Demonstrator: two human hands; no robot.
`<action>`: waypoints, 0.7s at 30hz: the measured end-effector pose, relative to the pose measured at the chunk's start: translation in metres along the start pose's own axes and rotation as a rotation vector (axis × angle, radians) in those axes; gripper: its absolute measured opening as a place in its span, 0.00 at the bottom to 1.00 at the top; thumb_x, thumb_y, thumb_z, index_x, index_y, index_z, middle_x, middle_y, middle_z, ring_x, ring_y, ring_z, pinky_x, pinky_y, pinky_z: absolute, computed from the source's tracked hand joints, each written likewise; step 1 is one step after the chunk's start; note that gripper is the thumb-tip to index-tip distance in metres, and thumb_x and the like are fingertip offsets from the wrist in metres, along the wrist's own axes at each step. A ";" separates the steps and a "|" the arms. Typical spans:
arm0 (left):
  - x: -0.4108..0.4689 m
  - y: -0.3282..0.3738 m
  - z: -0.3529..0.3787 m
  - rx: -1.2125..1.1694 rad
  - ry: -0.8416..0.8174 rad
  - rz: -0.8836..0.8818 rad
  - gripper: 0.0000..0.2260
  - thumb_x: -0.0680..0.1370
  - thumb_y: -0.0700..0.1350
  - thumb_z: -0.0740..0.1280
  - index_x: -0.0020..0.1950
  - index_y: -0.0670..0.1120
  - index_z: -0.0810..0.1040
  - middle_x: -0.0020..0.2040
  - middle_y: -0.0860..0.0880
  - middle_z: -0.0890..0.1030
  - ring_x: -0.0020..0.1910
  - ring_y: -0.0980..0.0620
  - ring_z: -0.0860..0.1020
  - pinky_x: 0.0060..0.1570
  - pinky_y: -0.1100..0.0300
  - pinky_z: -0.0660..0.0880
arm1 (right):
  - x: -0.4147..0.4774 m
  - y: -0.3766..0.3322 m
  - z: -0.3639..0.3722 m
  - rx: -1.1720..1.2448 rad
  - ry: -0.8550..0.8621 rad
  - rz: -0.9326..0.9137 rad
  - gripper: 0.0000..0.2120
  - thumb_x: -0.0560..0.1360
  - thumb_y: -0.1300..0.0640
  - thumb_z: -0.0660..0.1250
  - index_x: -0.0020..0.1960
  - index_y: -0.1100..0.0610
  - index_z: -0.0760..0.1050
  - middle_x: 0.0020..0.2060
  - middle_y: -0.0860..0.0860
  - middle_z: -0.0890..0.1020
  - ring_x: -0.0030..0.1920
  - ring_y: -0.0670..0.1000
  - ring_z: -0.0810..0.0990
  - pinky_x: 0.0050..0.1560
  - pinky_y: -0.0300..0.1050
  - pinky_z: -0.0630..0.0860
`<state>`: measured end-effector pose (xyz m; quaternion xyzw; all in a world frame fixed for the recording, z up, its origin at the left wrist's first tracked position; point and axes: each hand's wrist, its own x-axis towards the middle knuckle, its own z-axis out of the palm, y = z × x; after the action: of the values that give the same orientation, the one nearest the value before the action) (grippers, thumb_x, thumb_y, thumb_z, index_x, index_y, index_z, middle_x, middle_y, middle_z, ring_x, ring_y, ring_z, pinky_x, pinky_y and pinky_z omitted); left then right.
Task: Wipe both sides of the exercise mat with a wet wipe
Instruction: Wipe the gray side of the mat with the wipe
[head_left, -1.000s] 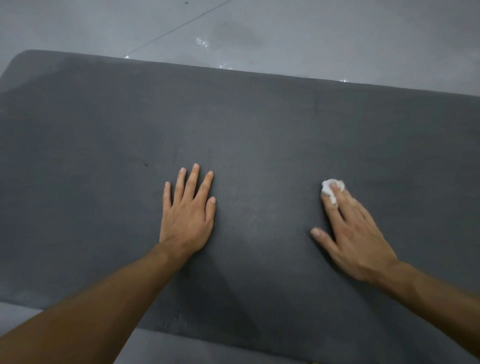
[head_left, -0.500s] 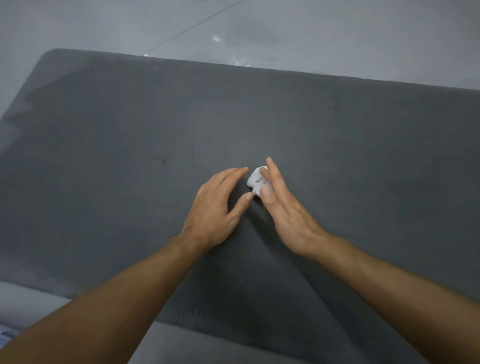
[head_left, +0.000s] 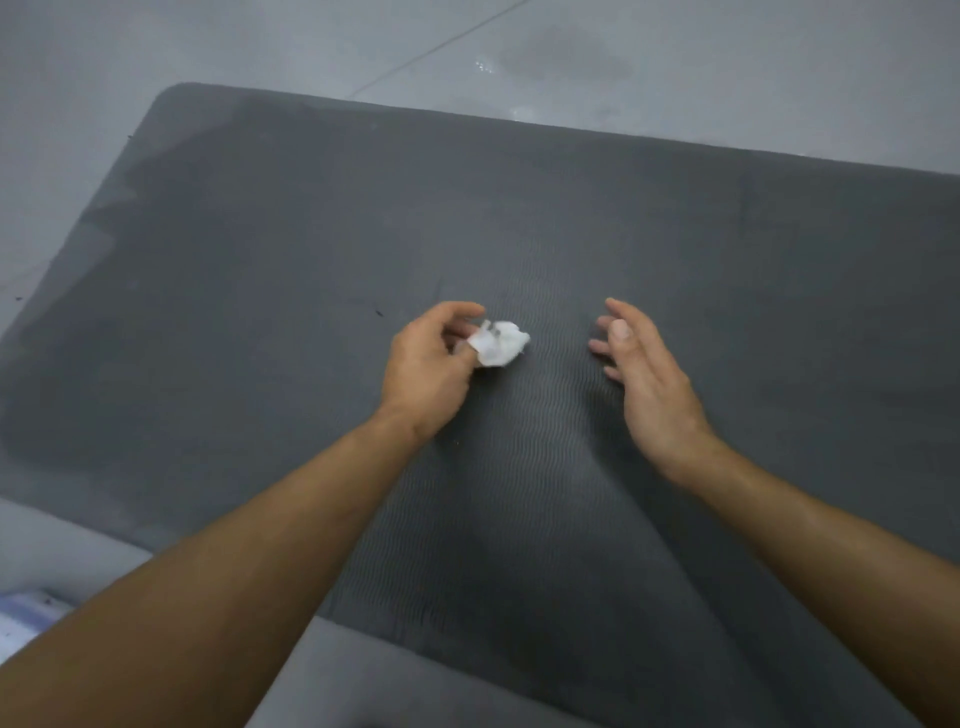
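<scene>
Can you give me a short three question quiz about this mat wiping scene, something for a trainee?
1. True or false: the right hand is holding the wet wipe.
2. Multiple choice: the exercise mat lies A) rolled up, B) flat on the floor, C) hung on a wall.
3. Fill in: the crumpled wipe is pinched in the fingers of the ____ hand.

Key:
1. False. The left hand holds it; the right hand is open and empty.
2. B.
3. Left.
</scene>
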<state>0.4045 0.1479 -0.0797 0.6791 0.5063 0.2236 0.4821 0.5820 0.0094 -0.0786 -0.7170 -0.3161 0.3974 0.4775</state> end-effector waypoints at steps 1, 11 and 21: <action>0.006 -0.004 -0.012 0.030 0.060 0.005 0.11 0.78 0.36 0.72 0.54 0.51 0.81 0.46 0.54 0.83 0.42 0.61 0.79 0.48 0.67 0.76 | 0.003 0.005 -0.008 -0.151 0.027 -0.050 0.32 0.81 0.31 0.55 0.79 0.47 0.66 0.74 0.47 0.73 0.73 0.48 0.73 0.76 0.46 0.64; 0.009 -0.034 -0.076 0.439 0.222 0.056 0.22 0.82 0.46 0.63 0.77 0.47 0.70 0.74 0.50 0.72 0.74 0.51 0.69 0.73 0.56 0.65 | 0.023 0.049 -0.037 -1.204 -0.058 -0.369 0.34 0.84 0.35 0.43 0.84 0.51 0.55 0.84 0.51 0.54 0.84 0.52 0.48 0.83 0.56 0.49; -0.062 -0.068 -0.034 0.792 -0.239 0.542 0.19 0.85 0.45 0.60 0.76 0.47 0.73 0.80 0.43 0.65 0.81 0.44 0.61 0.76 0.45 0.67 | 0.022 0.047 -0.034 -1.238 -0.018 -0.387 0.34 0.84 0.36 0.46 0.84 0.52 0.58 0.84 0.53 0.56 0.84 0.53 0.51 0.82 0.58 0.53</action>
<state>0.3212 0.1082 -0.1129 0.9383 0.2988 0.0517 0.1663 0.6260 -0.0036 -0.1207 -0.7864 -0.6143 0.0543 0.0362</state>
